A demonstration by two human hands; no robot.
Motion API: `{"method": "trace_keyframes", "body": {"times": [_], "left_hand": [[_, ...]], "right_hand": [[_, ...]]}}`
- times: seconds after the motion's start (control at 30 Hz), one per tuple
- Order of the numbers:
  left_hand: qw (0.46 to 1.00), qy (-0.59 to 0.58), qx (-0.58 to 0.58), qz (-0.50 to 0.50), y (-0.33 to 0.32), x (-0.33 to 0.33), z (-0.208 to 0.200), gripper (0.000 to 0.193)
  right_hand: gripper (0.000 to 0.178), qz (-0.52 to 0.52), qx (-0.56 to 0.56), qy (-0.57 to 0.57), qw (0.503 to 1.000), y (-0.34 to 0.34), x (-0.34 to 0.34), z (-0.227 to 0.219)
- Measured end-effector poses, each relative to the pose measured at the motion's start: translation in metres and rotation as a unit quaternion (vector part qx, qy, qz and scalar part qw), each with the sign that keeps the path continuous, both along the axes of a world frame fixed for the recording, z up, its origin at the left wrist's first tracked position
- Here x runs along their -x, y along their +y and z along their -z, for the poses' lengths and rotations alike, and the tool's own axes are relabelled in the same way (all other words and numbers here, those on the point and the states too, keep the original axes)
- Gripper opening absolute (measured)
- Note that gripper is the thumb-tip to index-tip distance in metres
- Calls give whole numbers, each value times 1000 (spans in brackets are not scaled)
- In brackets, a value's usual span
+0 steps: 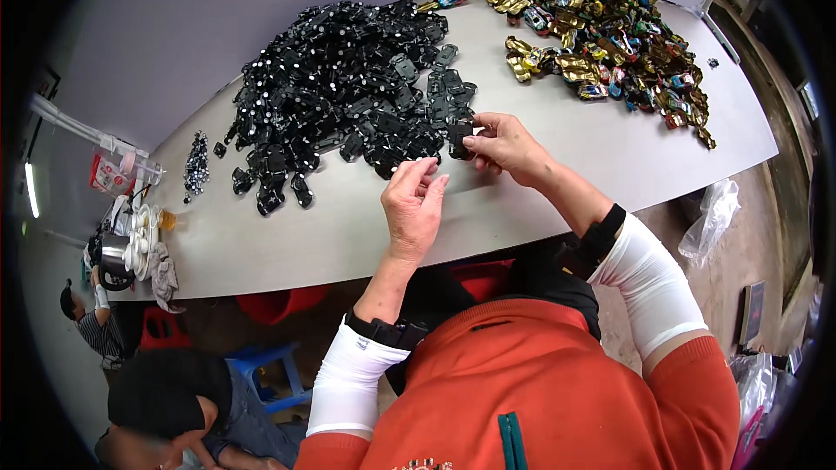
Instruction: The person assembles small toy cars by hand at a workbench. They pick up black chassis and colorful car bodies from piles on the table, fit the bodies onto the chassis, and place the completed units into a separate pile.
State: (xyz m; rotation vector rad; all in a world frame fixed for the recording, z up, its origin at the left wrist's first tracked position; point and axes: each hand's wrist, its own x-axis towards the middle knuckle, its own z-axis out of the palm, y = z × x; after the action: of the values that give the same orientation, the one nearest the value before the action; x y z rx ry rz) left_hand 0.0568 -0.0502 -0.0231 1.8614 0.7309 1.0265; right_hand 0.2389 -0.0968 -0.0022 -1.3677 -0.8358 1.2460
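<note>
My right hand (514,150) pinches a black toy car chassis (460,141) between thumb and fingers, at the end of a row of similar chassis (446,91). To its left, my left hand (413,213) is lifted at the near edge of the heap, fingers loosely bent and thumb apart, with nothing visible in it. Its fingertips are close to the black pieces; whether they touch cannot be made out. The large heap of black toy car chassis (331,78) with small pale wheels spreads over the middle of the table, a few loose ones in front.
A pile of shiny gold and coloured toy car bodies (610,43) covers the table's (348,248) far right. Small silvery parts (197,165) lie at left, near a metal pot (116,261) and a cloth (163,274). Two people and a blue stool (266,374) are lower left.
</note>
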Motion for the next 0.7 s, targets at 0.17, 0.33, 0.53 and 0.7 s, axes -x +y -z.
{"method": "trace_keyframes", "body": {"times": [0.17,0.33,0.53,0.7], "left_hand": [[999,4,-45,9,-8,-10,-19,41],[989,-10,-144,24,5,-7,-4,30],[998,-4,-22,55,7,-14,-4,13],[922,-157,348,65,12,-18,-2,5]], "right_hand": [[12,-25,94,162,982,1,1,5],[18,-43,132,190,972,3,4,-11],[16,-69,95,130,984,5,5,-14],[17,-66,25,5,997,0,16,-7]]}}
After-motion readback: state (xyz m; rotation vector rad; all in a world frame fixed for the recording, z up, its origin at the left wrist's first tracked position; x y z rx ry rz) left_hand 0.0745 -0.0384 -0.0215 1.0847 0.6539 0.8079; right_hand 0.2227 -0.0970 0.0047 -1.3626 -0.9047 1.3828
